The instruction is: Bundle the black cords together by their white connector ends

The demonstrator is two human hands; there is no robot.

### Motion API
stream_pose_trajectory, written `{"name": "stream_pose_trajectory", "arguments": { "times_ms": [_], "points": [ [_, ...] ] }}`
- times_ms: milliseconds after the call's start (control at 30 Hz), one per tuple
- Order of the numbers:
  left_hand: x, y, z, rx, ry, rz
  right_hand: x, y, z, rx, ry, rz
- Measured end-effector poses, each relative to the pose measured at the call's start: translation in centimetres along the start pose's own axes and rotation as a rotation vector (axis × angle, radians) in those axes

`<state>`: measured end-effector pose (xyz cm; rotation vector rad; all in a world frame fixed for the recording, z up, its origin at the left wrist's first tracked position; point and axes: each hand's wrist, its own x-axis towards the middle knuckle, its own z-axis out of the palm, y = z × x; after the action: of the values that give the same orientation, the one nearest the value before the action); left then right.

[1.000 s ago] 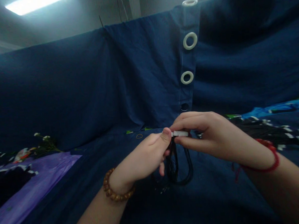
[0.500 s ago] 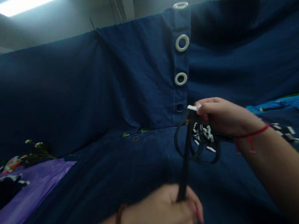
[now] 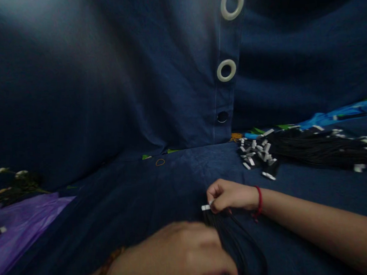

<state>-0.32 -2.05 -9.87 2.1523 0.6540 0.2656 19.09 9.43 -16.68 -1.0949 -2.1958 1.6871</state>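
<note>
Navy cloth [image 3: 112, 191], one black cord bundle [image 3: 236, 242], right hand [image 3: 232, 194] clamped on one white tag [image 3: 205, 207], left hand [image 3: 175, 254] blurred, grip unclear

The head-worn camera looks forward and down, seemingly close above the hands [image 3: 230, 194].

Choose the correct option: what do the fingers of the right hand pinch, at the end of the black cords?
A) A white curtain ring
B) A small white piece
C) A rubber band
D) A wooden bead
B: the right hand pinches a small white piece where the black cords begin.
</note>
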Motion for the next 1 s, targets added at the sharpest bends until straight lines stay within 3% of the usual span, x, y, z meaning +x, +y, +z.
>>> {"name": "stream_pose_trajectory", "arguments": {
  "times_ms": [67,133,200,267,600,800,1000],
  "points": [
    [1.6,-3.5,-1.0,0.336,0.253,0.123,0.1,0.2,0.0,0.021,0.008,-0.025],
    [2.6,-6.6,-1.0,0.441,0.534,0.201,0.1,0.4,0.3,0.061,0.013,-0.049],
    [2.8,-8.5,-0.4,0.529,0.493,0.191,0.0,0.6,0.4,0.116,0.008,-0.066],
    [2.8,-9.1,0.0,0.588,0.501,0.177,-0.1,0.5,0.3,0.177,-0.005,-0.073],
    [2.4,-8.9,-0.7,0.72,0.464,0.219,-0.6,0.4,1.2,0.318,0.044,-0.113],
    [2.8,-9.1,-1.2,0.393,0.401,0.22,-0.8,0.4,2.0,0.244,0.068,-0.152],
    [2.8,-9.3,-1.3,0.316,0.517,0.24,-0.9,0.1,2.5,0.259,0.112,-0.15]
  ]
}}
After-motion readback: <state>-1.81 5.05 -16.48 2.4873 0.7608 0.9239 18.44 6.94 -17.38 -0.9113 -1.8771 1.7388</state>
